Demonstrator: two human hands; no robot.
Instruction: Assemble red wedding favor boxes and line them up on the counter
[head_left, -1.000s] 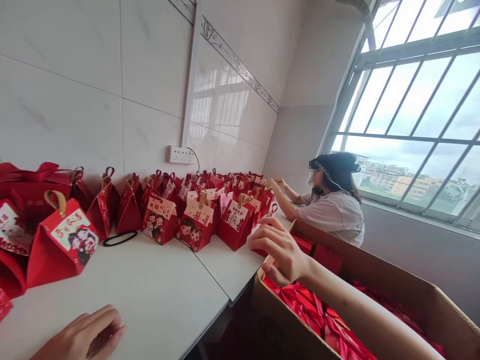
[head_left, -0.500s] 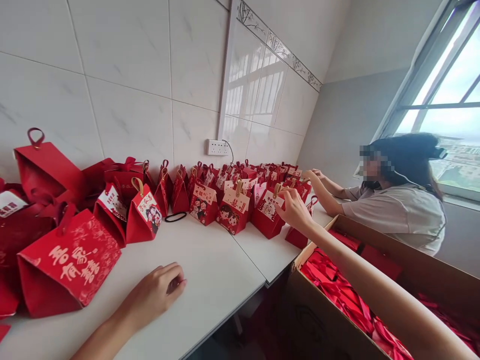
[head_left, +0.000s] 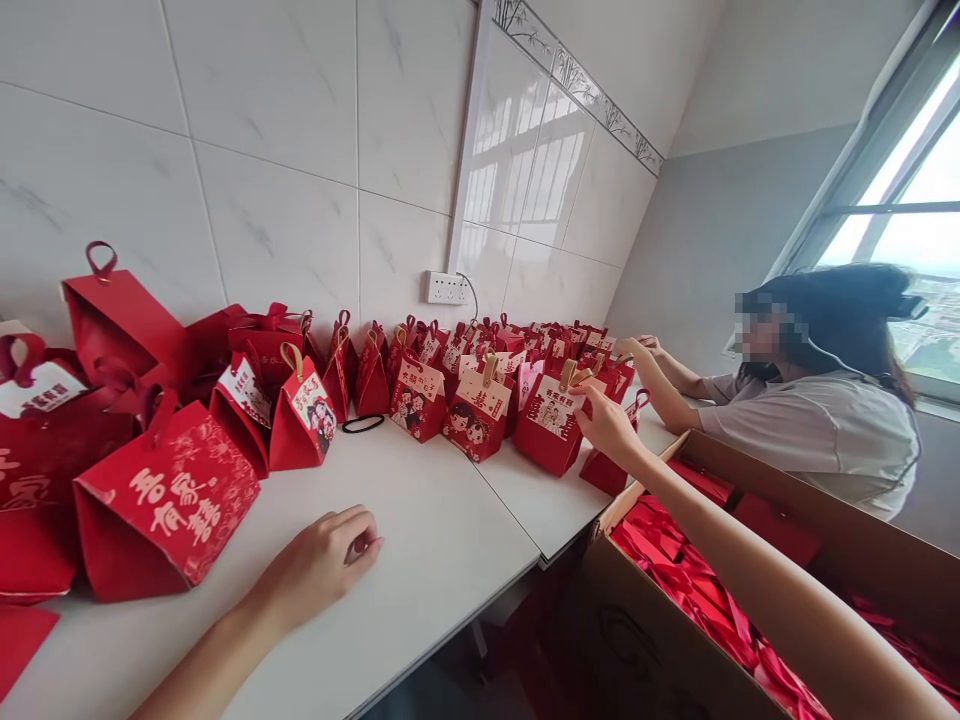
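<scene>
Just got the right hand over to the box at 4 o'clock, away from by the carton corner a second earlier. Ended with the fingers right up at its gold loop, but couldn't tell pinching from just touching. Saw no lift or tilt, found the box upright on the table, same as before. Took that to mean reach about done, handling barely begun

Also swung the view left, bringing in more of the big boxes round 8 to 9 o'clock. Had the left hand at 7 to 8 o'clock, low over the table, with fingers loosely curled. Saw nothing in it, couldn't tell thumb touching forefinger from just apart

Otherwise spotted two cartoon boxes between 8 and 6 o'clock, a black ring at 8, and a co-worker at 3 with hands up by the back rows

As for obstacles, had to reach across the carton of red ribbons at 4 o'clock. Noticed a plain box there too, wedged between box and carton, just below the wrist in view, probably easy to knock
</scene>
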